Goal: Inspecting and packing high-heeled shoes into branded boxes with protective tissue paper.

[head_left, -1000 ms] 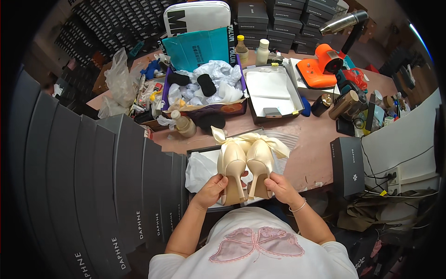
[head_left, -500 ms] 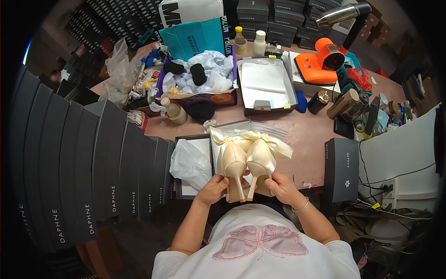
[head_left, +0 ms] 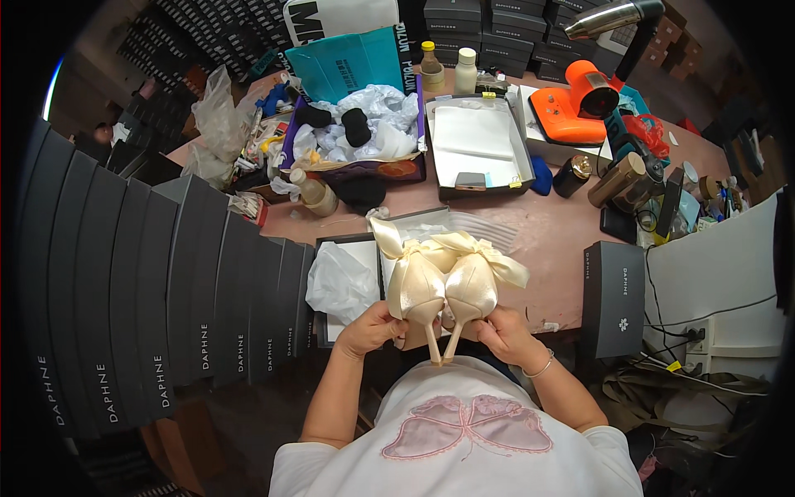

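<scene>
A pair of cream satin high-heeled shoes with fabric bows is held up side by side, backs and heels toward me. My left hand [head_left: 372,329] is closed on the left shoe [head_left: 416,286] by its side and sole. The right shoe [head_left: 471,286] is gripped the same way by my right hand [head_left: 507,335]; a bracelet circles that wrist. The fingers beneath the soles are partly hidden. Both thin heels point down toward my shirt. Behind the shoes lies an opened dark shoebox [head_left: 325,246], with crumpled white tissue paper [head_left: 341,282] at its left side.
Dark shoeboxes [head_left: 186,273] are stacked along the left, and one stands upright [head_left: 613,290] on the right. At the back are a purple box [head_left: 351,171] of crumpled paper, a shallow tray [head_left: 523,157], bottles [head_left: 465,73] and an orange device [head_left: 567,116] with a metal nozzle.
Both shoes have tilted, bringing more of their heel backs into view, and the heel tips have come closer together. My hands still hold them in nearly the same place.
</scene>
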### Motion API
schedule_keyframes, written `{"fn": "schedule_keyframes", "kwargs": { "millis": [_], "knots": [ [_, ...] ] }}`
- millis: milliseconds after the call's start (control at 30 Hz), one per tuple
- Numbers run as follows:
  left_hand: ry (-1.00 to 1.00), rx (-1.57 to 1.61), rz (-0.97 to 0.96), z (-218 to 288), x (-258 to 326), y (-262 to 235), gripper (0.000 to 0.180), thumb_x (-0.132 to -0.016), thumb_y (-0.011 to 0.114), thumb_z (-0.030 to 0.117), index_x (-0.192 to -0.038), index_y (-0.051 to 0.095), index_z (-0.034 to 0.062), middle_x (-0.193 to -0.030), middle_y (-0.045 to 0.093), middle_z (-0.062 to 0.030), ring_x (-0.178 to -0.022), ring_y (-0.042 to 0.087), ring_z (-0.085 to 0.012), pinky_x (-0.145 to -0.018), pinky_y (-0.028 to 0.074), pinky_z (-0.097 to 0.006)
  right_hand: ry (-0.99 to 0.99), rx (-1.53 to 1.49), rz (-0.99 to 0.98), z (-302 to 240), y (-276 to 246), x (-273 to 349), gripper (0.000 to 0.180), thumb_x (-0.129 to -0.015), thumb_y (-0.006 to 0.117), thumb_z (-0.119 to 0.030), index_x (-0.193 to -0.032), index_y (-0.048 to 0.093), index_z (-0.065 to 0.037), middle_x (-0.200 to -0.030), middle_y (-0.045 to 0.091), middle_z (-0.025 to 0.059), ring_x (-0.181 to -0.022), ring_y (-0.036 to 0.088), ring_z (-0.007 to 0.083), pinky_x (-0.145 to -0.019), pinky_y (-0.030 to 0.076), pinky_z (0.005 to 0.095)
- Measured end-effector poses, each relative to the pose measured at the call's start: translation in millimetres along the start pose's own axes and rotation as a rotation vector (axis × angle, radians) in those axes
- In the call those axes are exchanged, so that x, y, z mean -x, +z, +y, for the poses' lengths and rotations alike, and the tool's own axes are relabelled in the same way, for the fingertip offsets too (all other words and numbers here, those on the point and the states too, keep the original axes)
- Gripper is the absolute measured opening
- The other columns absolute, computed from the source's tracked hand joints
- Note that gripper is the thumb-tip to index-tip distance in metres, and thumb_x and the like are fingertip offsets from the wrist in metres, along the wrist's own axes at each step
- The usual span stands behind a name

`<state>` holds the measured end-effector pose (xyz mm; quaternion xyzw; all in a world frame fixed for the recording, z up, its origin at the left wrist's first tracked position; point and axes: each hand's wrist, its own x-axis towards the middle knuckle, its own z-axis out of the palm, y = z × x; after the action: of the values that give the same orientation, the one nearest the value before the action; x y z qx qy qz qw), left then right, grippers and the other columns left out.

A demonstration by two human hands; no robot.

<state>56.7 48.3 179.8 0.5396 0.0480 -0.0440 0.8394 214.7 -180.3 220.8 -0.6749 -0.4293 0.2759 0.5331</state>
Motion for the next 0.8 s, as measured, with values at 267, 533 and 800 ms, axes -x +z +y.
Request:
{"fn": "schedule_keyframes", "kwargs": {
  "millis": [267, 533, 800],
  "knots": [
    [-0.185, -0.131, 0.134, 41.5, 2.9, 11.3, 0.031, -0.096, 0.057, 0.025, -0.115, 0.058, 0.0001, -0.089, 0.061, -0.0002, -0.073, 0.051, -0.0062, -0.063, 0.044, -0.022, 0.169, -0.047, 0.351, 60.6, 1.3, 4.9, 0.020, -0.092, 0.051, -0.017, -0.083, 0.054, 0.001, -0.063, 0.050, 0.0079, -0.058, 0.047, 0.0146, -0.054, 0.039, 0.0321],
    [-0.183, -0.830, 0.104, 8.5, 17.0, 10.9, 0.022, -0.091, 0.059, 0.018, -0.108, 0.060, 0.0039, -0.091, 0.065, -0.0108, -0.084, 0.064, -0.0215, -0.075, 0.049, -0.032, 0.604, 0.810, 0.106, 180.1, -85.1, -10.9, 0.041, -0.091, 0.055, -0.034, -0.103, 0.062, 0.004, -0.103, 0.062, 0.0274, -0.096, 0.060, 0.0416, -0.084, 0.047, 0.0436],
    [0.260, -1.390, -0.426, 16.3, -13.4, 48.8, 0.025, -0.080, 0.061, 0.014, -0.103, 0.063, 0.0053, -0.095, 0.064, -0.0083, -0.097, 0.061, -0.0228, -0.080, 0.046, -0.037, 0.402, -0.088, -1.095, 33.1, 17.4, -40.8, 0.087, -0.075, 0.077, -0.035, -0.142, 0.033, -0.001, -0.125, 0.055, 0.0122, -0.116, 0.050, 0.0195, -0.099, 0.039, 0.0314]
  ]
}}
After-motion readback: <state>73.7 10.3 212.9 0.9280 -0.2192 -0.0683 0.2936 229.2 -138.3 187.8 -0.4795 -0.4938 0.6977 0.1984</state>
